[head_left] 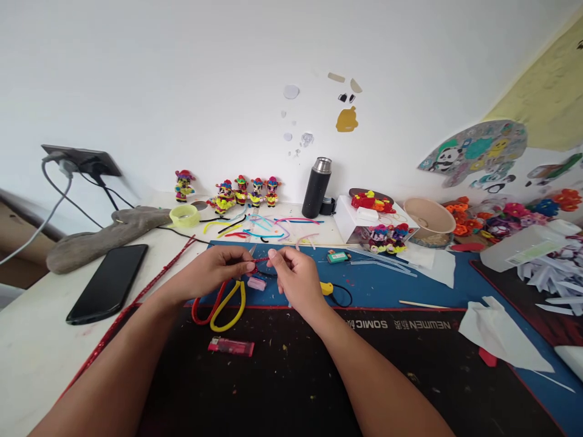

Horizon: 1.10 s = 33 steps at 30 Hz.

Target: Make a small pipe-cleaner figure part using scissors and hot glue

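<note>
Over the blue mat, my left hand (pixel 218 270) and my right hand (pixel 298 273) are close together, each in a pinch. A short red pipe cleaner (pixel 261 260) with a sparkly look runs between their fingertips; its ends are hidden by the fingers. Scissors with one red and one yellow handle (pixel 229 311) lie under my left hand, their blades partly covered. Just below the fingertips is a small pink block (pixel 257 283). A pink transparent lighter (pixel 231 346) rests nearer to me on the black mat. Long red sparkly stems (pixel 157 278) stretch past my left forearm.
A black phone (pixel 108 283) and a roll of yellow tape (pixel 184 215) are on the left. Behind my hands stand several small figures (pixel 225 197), coloured stem pieces (pixel 264 227) and a black flask (pixel 317 188). To the right are a white box (pixel 353 227), a bowl (pixel 429 217) and crumpled tissue (pixel 501 331).
</note>
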Motion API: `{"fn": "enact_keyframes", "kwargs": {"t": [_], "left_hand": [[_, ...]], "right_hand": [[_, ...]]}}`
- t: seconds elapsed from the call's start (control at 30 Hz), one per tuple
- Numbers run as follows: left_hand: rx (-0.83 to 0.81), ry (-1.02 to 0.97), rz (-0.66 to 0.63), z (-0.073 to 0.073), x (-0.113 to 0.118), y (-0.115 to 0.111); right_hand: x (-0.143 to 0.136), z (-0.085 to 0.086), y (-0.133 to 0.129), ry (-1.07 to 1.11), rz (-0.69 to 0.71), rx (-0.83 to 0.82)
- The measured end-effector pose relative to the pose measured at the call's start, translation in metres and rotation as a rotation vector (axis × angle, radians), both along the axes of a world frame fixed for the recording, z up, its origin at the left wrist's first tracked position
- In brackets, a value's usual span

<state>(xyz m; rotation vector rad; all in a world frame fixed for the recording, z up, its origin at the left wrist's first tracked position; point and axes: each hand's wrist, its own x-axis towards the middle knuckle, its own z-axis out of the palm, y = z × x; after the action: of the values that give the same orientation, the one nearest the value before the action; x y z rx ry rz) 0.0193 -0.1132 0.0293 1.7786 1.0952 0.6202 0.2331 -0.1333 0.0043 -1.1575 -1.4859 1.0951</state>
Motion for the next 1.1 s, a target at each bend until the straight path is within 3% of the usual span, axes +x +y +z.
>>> {"fn": "enact_keyframes", "kwargs": {"t": [0.27, 0.37, 0.5, 0.67, 0.77, 0.9, 1.1], "left_hand": [[-0.041, -0.076, 0.019, -0.008, 0.0, 0.004], [0.013, -0.083, 0.13, -0.012, -0.005, 0.009], [0.082, -0.163, 0.374, -0.017, -0.01, 0.017], [0.069, -0.214, 0.377, -0.017, -0.01, 0.018], [0.065, -0.242, 0.364, -0.014, -0.009, 0.016], [0.038, -0.325, 0.361, -0.015, -0.009, 0.016], [-0.018, -0.41, 0.387, -0.024, -0.012, 0.018]], "right_hand": [[0.002, -0.004, 0.004, 0.095, 0.009, 0.002], [0.002, -0.005, 0.008, 0.193, -0.018, 0.005], [0.001, -0.011, 0.006, 0.253, -0.122, -0.034], [0.018, -0.011, -0.015, -0.092, -0.098, 0.01], [0.039, -0.002, -0.031, -0.415, -0.098, 0.103], [0.065, 0.014, -0.047, -0.727, -0.081, 0.105], [0.075, 0.029, -0.051, -1.061, -0.015, 0.119]]}}
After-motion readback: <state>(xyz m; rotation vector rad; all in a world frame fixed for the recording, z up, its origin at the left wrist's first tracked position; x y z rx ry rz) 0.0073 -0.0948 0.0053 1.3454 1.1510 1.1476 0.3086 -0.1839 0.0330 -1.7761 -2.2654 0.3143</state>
